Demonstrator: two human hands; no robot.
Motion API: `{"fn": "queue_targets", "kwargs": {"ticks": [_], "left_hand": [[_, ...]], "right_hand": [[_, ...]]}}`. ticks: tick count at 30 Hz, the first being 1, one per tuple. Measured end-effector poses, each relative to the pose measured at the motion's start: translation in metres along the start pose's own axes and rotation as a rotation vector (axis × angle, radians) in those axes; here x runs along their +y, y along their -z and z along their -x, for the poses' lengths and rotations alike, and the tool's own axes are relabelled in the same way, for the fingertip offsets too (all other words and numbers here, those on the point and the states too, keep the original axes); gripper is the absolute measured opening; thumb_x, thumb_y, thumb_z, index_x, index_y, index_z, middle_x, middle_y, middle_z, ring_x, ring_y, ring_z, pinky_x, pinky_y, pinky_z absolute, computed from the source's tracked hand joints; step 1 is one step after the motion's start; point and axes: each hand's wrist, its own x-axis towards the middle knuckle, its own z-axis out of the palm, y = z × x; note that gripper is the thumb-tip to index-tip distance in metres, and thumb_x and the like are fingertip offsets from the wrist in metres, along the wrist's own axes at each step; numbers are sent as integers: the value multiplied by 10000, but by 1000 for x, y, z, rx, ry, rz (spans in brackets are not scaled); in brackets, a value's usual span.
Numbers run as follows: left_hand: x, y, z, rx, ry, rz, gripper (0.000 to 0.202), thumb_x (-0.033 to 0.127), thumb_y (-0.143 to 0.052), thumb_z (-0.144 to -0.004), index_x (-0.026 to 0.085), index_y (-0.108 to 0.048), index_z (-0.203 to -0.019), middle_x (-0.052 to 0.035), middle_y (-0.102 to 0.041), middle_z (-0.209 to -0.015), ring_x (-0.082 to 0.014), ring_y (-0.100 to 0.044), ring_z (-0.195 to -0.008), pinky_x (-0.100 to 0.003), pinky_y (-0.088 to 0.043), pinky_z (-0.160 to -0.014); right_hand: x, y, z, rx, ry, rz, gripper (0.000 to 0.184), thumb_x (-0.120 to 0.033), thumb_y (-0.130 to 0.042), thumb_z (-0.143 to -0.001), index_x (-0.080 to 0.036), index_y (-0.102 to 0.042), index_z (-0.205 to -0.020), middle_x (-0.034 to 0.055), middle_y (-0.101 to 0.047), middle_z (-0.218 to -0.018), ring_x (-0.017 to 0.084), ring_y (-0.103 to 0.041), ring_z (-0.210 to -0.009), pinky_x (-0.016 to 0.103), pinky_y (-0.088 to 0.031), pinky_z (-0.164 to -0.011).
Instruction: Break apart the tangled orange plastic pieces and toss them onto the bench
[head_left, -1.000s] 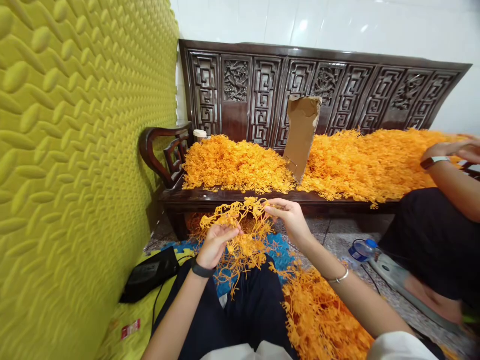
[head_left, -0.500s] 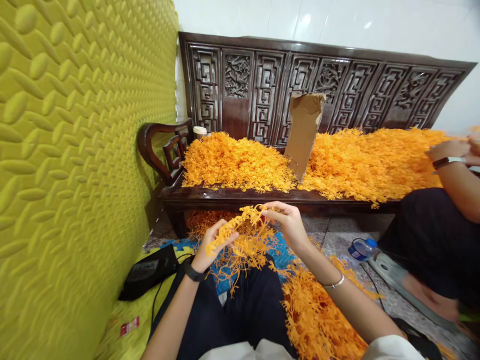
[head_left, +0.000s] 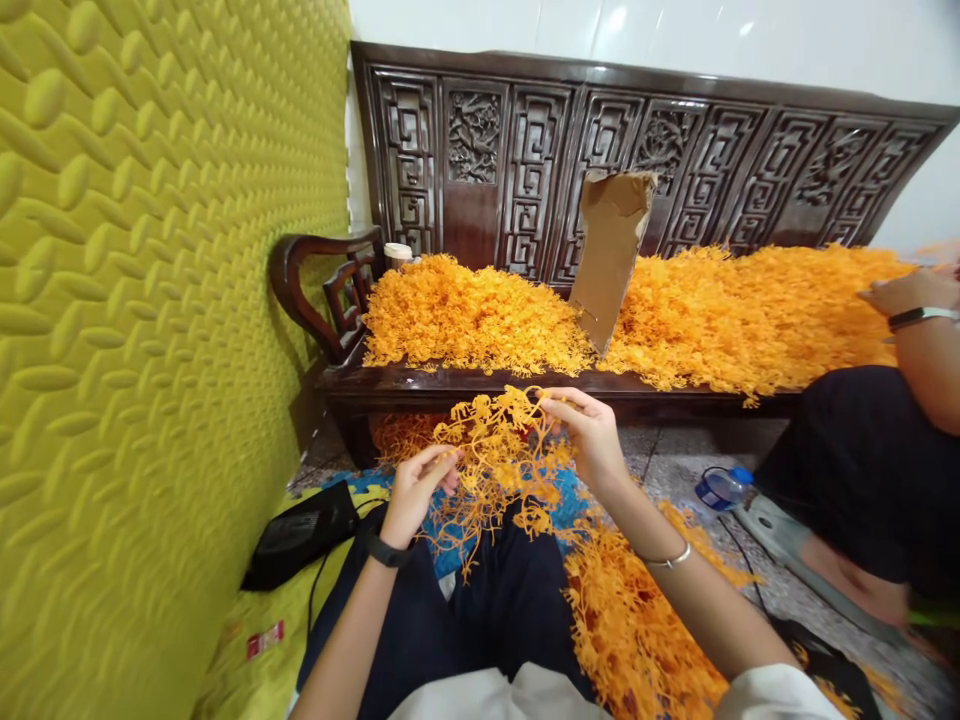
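Observation:
A tangled bunch of orange plastic sprigs (head_left: 495, 455) hangs between both hands over my lap. My left hand (head_left: 416, 492), with a black wristband, pinches the bunch's lower left edge. My right hand (head_left: 592, 432), with a thin bracelet on the wrist, grips the bunch's upper right part. More orange sprigs (head_left: 637, 630) lie heaped on my right leg and the floor.
A dark carved wooden bench (head_left: 480, 385) ahead holds a large heap of orange sprigs (head_left: 480, 320) and a cardboard piece (head_left: 611, 255). A yellow padded wall (head_left: 150, 300) stands left, a black device (head_left: 300, 535) below it. Another person's arm (head_left: 922, 330) and a water bottle (head_left: 720, 488) are right.
My right hand has lifted the bunch a little and spread it wider. My left hand has slid lower and left along its edge. The view has tilted slightly down.

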Motion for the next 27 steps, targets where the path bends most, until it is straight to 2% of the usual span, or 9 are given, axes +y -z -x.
{"fn": "queue_targets", "kwargs": {"ticks": [4,6,9,11,14,16,21,23,27], "left_hand": [[-2,9,1,118,-28,88,212,323,-743,-670,164,-687,-800,9,-627,-592,-104,-560,-504,-193,-453,-472],[-2,12,6,112,-17,131,265,396,-727,-684,162,-677,-799,-14,-653,-655,-116,-590,-555,-210,-478,-516],[-1,6,17,-170,119,331,573,606,-665,-655,154,-665,-1008,-146,-684,-988,-263,-647,-873,-376,-532,-708],[-3,-2,22,-305,204,503,681,670,-617,-651,195,-616,-1139,-160,-626,-1171,-315,-585,-1059,-445,-504,-816],[-9,-12,22,-180,213,546,521,506,-667,-729,246,-599,-1174,-93,-637,-1183,-262,-587,-1085,-369,-493,-870],[-12,-13,18,-81,206,491,455,364,-696,-748,244,-601,-1177,-65,-659,-1149,-225,-616,-1047,-306,-503,-857],[-9,-4,13,-36,188,473,464,325,-695,-752,237,-590,-1196,-61,-701,-1052,-212,-663,-952,-297,-541,-793],[-4,0,15,-48,170,466,489,314,-693,-754,235,-572,-1221,-63,-699,-1065,-217,-663,-959,-307,-540,-808],[6,5,24,-31,161,406,534,261,-706,-736,218,-557,-1247,-74,-693,-1095,-232,-663,-965,-294,-541,-805]], "right_hand": [[-6,8,-2,133,126,60,181,-308,-689,-709,-186,-668,-842,-4,-581,-679,98,-472,-542,239,-381,-527],[-10,9,3,95,279,176,153,-305,-659,-755,-215,-663,-879,8,-606,-784,120,-533,-644,255,-427,-602],[-6,4,21,-318,462,408,159,-274,-610,-818,-250,-664,-966,27,-625,-902,156,-576,-825,298,-461,-756],[5,-3,38,-644,529,523,198,-262,-566,-854,-256,-654,-1031,46,-621,-945,168,-576,-896,314,-465,-807],[24,-9,62,-870,622,693,277,-235,-508,-884,-272,-604,-1142,70,-591,-1061,191,-543,-1020,352,-451,-876],[36,-3,72,-804,643,729,358,-231,-510,-879,-281,-530,-1233,84,-530,-1195,212,-489,-1130,387,-418,-946],[94,36,83,-377,311,687,243,-275,-454,-893,-246,-548,-1114,97,-525,-1161,218,-495,-1139,400,-415,-972],[131,56,92,-431,96,850,234,-319,-519,-843,-243,-574,-1057,93,-509,-1211,249,-467,-1186,436,-391,-1001],[194,93,121,-477,-78,967,486,-345,-714,-655,-259,-591,-1117,140,-434,-1345,406,-361,-1270,603,-348,-969]]}}
